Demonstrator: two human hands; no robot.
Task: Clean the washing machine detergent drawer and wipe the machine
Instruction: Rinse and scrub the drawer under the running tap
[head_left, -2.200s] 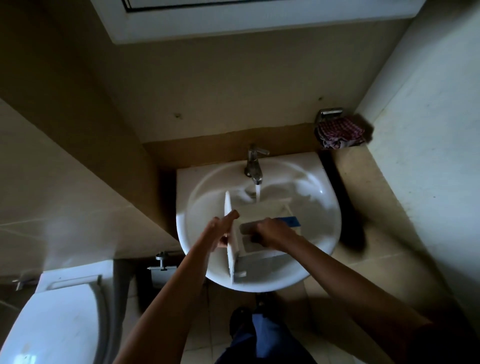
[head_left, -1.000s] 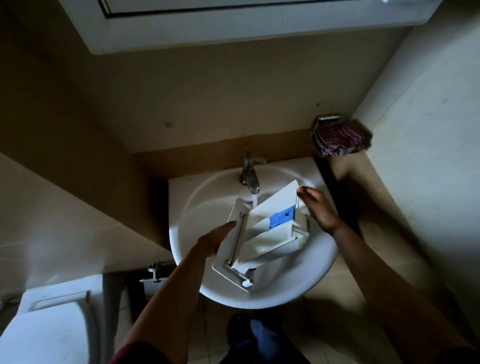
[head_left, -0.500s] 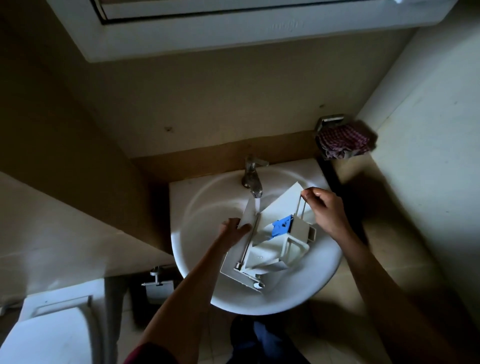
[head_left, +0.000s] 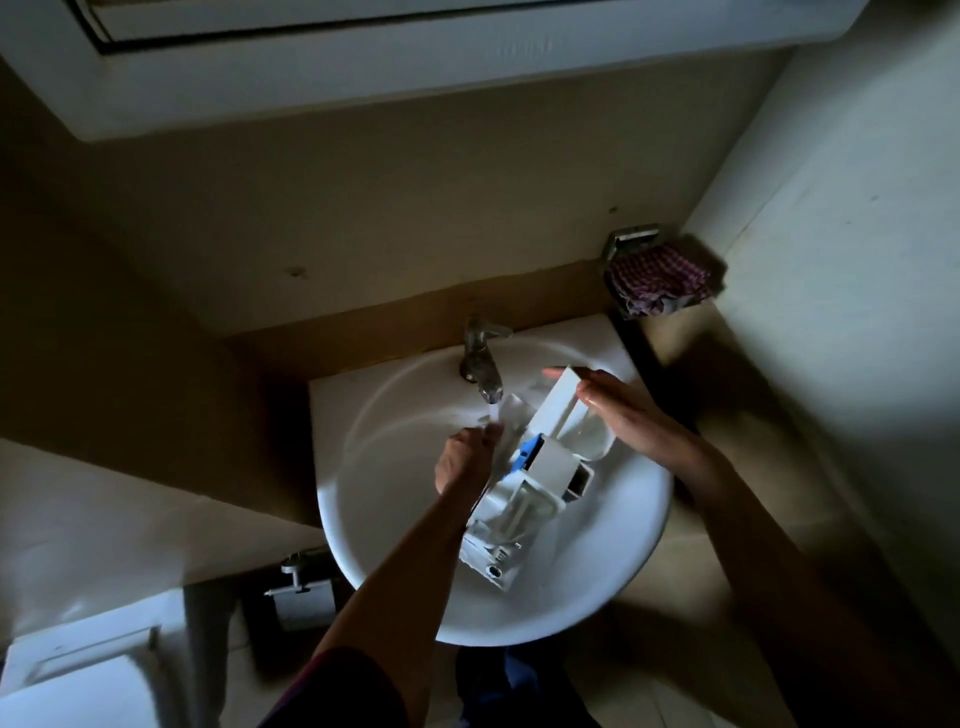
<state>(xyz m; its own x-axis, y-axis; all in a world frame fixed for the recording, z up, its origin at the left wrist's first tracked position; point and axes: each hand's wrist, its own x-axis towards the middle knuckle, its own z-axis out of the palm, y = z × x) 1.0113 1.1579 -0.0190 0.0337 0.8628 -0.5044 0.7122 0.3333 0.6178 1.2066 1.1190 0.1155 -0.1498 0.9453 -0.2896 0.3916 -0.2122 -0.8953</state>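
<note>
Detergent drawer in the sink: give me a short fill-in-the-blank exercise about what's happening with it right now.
1. The metal tap above the white plastic detergent drawer is turned ____.
2. The hand touching the water stream is the person's ____ hand.
3. The small plastic insert inside the drawer is coloured ____.
4. The red checked cloth sits in a wall holder to the ____ of the round white ceramic sink.

Missing words: on; left; blue; right.
</note>
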